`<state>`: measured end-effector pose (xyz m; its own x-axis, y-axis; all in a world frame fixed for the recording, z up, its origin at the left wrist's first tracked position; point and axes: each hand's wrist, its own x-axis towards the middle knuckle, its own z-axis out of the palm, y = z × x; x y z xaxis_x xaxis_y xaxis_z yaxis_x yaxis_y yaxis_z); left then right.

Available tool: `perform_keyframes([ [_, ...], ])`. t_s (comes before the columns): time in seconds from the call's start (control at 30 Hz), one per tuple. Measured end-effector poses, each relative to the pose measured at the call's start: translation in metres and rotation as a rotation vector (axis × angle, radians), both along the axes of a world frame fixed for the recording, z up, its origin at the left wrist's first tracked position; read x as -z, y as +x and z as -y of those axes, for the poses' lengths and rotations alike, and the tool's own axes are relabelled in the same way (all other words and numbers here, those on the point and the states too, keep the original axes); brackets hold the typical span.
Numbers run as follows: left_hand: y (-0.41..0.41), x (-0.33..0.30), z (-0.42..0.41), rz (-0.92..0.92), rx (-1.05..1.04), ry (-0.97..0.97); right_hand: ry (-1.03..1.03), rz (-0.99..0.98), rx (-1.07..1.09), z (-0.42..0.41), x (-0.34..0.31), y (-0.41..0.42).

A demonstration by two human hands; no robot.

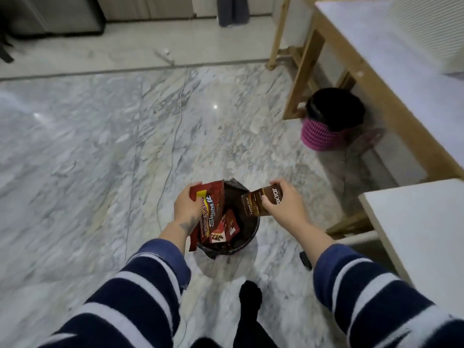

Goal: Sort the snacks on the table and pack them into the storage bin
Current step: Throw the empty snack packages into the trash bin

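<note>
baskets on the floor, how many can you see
2. One dark basket lined with a black bag sits below both hands, with snack packs inside. A pink basket with a black liner stands under the wooden table. Others may be out of view.

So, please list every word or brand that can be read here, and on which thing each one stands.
"Share it": white letters on the red bag held by the left hand.
"nextar": on the brown packets held by the right hand; it shows twice.
The bag's red-on-yellow brand band and the print on the small packets in the bin are too blurred to read.

Glossy marble floor (pixel 100 146), wooden table frame (pixel 334 46)
</note>
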<state>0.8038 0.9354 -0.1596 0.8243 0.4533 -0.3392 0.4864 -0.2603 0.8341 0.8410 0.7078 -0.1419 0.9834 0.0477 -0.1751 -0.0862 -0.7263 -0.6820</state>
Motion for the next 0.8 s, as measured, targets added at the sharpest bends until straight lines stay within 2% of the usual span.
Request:
perform_keyframes([
  [0.23, 0.042, 0.119, -0.020, -0.167, -0.104, -0.029, -0.073, -0.198, 0.016, -0.042, 0.125, 0.051],
  [0.47, 0.073, 0.271, -0.032, -0.240, -0.134, -0.010, -0.047, -0.218, 0.003, -0.077, 0.278, 0.077],
  [0.53, 0.076, 0.302, -0.035, -0.265, -0.127, -0.035, -0.060, -0.278, -0.034, -0.081, 0.313, 0.079],
  [0.67, 0.078, 0.331, -0.040, -0.310, -0.133, -0.117, -0.149, -0.378, -0.097, -0.080, 0.343, 0.077],
  [0.8, 0.087, 0.303, -0.043, -0.296, -0.100, -0.112, -0.147, -0.410, -0.135, -0.080, 0.315, 0.085],
])
